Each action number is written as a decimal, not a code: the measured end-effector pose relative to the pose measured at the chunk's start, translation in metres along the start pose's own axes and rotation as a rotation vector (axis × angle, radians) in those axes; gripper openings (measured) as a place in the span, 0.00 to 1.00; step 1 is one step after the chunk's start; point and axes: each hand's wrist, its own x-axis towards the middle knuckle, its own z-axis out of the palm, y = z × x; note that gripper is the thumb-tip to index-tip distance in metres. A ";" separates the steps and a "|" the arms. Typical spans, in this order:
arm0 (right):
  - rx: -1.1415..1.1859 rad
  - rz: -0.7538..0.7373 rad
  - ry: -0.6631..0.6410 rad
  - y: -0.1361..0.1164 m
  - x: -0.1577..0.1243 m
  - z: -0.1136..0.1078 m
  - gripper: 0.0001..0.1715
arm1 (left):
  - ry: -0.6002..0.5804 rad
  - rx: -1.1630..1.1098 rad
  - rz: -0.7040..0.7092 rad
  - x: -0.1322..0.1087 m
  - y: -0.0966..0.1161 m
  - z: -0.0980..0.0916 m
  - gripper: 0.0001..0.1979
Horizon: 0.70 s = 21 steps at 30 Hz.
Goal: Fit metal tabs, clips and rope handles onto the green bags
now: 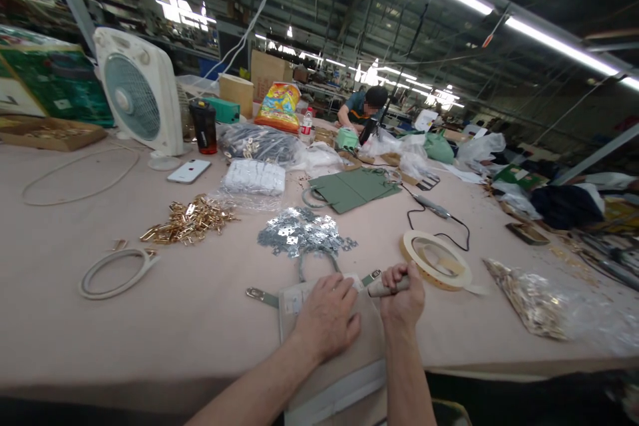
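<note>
On the table edge before me lies a beige bag piece (pixel 367 353) with a grey-green loop handle (pixel 301 271) at its far end. Small green straps with metal buckles, a left strap (pixel 264 296) and a right strap (pixel 372 277), stick out from its sides. My left hand (pixel 329 316) rests across the piece, palm down, fingers slightly bent. Above its right edge, my right hand (pixel 403 299) is closed around a tool with a thick grey-brown handle (pixel 380 289); its working end cannot be made out. Just beyond the loop handle lies a heap of flat silver metal plates (pixel 299 231).
Right of my hands are a tape roll (pixel 433 259) and a plastic bag of small parts (pixel 534 299). Gold fittings (pixel 192 221), a coiled strap (pixel 120 273), a phone (pixel 188 172) and a fan (pixel 134 93) are left. Green panels (pixel 357 188) lie ahead; a person (pixel 363 108) works beyond.
</note>
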 end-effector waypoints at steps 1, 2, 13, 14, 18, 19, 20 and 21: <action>-0.005 -0.021 -0.003 0.003 -0.004 0.002 0.23 | 0.002 -0.004 0.000 0.000 0.000 0.000 0.20; -0.009 -0.042 -0.007 0.006 -0.008 0.003 0.23 | 0.006 -0.007 0.001 0.000 -0.001 0.000 0.20; 0.011 -0.150 0.018 0.021 -0.024 0.010 0.23 | 0.008 -0.028 0.004 0.001 -0.003 0.002 0.22; 0.015 -0.152 0.019 0.022 -0.024 0.010 0.23 | 0.007 -0.033 0.005 0.001 -0.003 0.002 0.22; 0.011 -0.157 0.014 0.025 -0.022 0.013 0.25 | 0.007 -0.054 0.003 0.000 -0.003 0.001 0.22; 0.007 -0.161 0.011 0.026 -0.022 0.014 0.25 | 0.008 -0.059 0.002 0.000 -0.004 0.001 0.22; 0.005 -0.166 0.007 0.026 -0.022 0.014 0.24 | 0.010 -0.064 0.000 0.000 -0.004 0.001 0.22; 0.004 -0.171 0.001 0.027 -0.022 0.015 0.24 | 0.012 -0.068 -0.001 0.000 -0.004 0.001 0.22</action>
